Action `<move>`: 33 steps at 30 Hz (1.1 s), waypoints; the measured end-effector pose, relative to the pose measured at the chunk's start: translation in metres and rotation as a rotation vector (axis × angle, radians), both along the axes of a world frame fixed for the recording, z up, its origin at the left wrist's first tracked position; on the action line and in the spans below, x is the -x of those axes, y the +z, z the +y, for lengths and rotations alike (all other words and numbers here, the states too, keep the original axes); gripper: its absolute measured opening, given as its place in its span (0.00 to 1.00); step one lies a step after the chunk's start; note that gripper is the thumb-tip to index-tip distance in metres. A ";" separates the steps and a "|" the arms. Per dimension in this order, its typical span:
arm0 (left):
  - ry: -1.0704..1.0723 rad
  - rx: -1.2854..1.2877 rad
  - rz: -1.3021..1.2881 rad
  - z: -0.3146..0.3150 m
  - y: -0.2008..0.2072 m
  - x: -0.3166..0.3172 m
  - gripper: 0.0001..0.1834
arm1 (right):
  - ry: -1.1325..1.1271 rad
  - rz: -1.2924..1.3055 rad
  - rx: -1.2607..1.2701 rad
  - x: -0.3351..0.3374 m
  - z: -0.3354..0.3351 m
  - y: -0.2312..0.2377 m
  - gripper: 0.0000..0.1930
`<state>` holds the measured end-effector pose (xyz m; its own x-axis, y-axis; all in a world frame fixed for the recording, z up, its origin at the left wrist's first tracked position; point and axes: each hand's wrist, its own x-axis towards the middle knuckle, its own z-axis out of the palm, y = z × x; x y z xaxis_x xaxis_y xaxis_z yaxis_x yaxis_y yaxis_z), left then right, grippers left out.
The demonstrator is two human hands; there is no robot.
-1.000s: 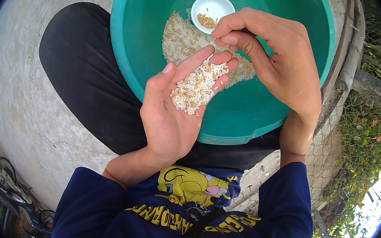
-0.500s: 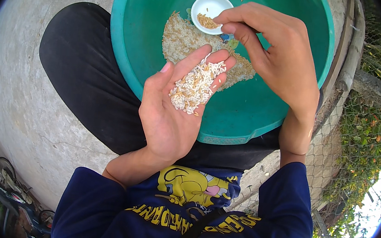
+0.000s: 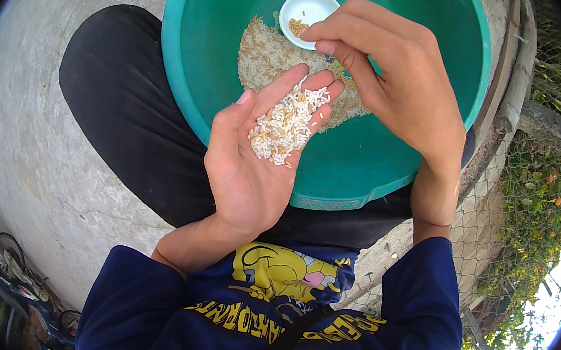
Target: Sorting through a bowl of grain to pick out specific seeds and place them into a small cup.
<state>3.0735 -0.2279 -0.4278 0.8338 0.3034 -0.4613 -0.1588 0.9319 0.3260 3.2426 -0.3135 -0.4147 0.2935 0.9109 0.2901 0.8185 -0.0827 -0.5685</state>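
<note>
My left hand [image 3: 245,188] is palm up over the near side of a green plastic tub [image 3: 353,165], fingers slightly curled. A heap of white rice grains [image 3: 284,129] mixed with tan unhusked ones rests on its palm and fingers. Beyond it my right hand [image 3: 403,82] hangs over a small white bowl [image 3: 317,4], with thumb and forefinger pinched together at the bowl's near right rim. Whatever sits between those fingertips is hidden. The bowl holds some tan husked grains [image 3: 297,26]. More mixed rice [image 3: 264,54] lies spread on the tub's bottom, partly covered by my hands.
The tub leans against my black-trousered legs [image 3: 135,98]. Grey concrete ground [image 3: 27,114] stretches to the left. On the right are a wooden log [image 3: 513,97], wire mesh fence [image 3: 477,226] and green plants [image 3: 537,202]. A motorbike [image 3: 26,285] stands at the lower left.
My right hand has shifted slightly left, its pinched fingertips moving a little further over the bowl's near rim and covering more of it. My left hand stays almost still with its rice.
</note>
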 end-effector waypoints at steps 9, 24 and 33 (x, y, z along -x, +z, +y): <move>0.030 0.140 -0.061 0.001 -0.005 0.005 0.35 | 0.286 0.181 0.056 0.016 -0.001 0.009 0.17; -0.052 0.105 0.006 0.000 -0.001 0.000 0.41 | 0.287 0.044 0.156 0.046 -0.007 0.007 0.10; -0.074 0.100 0.002 0.000 -0.001 -0.001 0.40 | 0.260 0.084 0.150 0.045 -0.007 0.006 0.08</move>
<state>3.0745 -0.2275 -0.4287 0.8513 0.1933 -0.4879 -0.0873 0.9689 0.2314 3.1977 -0.3200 -0.4084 0.0620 0.9894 0.1316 0.7741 0.0355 -0.6321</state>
